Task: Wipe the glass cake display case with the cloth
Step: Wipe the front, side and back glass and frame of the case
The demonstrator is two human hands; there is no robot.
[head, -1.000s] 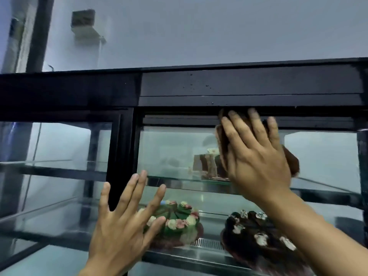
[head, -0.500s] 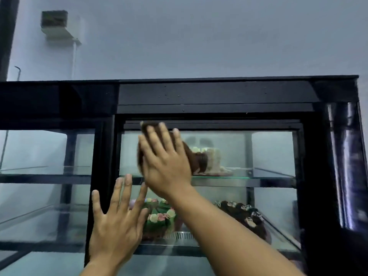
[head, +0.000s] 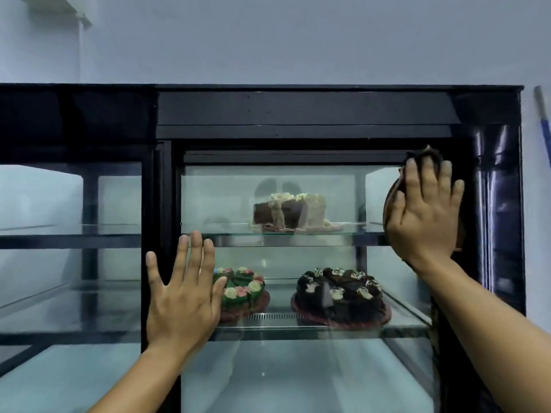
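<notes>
The glass cake display case [head: 298, 114] has a black frame and fills most of the head view. My right hand [head: 425, 216] presses a dark brown cloth [head: 392, 192] flat against the upper right corner of the right glass door, next to the frame's right post. Only the cloth's edges show around my palm and fingertips. My left hand [head: 183, 296] lies flat with spread fingers on the lower left of the same door, over the black centre post, holding nothing.
Behind the glass, a cut chocolate cake [head: 287, 214] sits on the upper shelf. A green flower cake [head: 241, 290] and a dark chocolate cake [head: 340, 296] sit on the lower shelf. A blue-handled pole [head: 544, 123] leans on the wall at right.
My right hand has swept the cloth from the upper left of the door across to its upper right corner. My left hand stays planted on the glass. The view has shifted right.
</notes>
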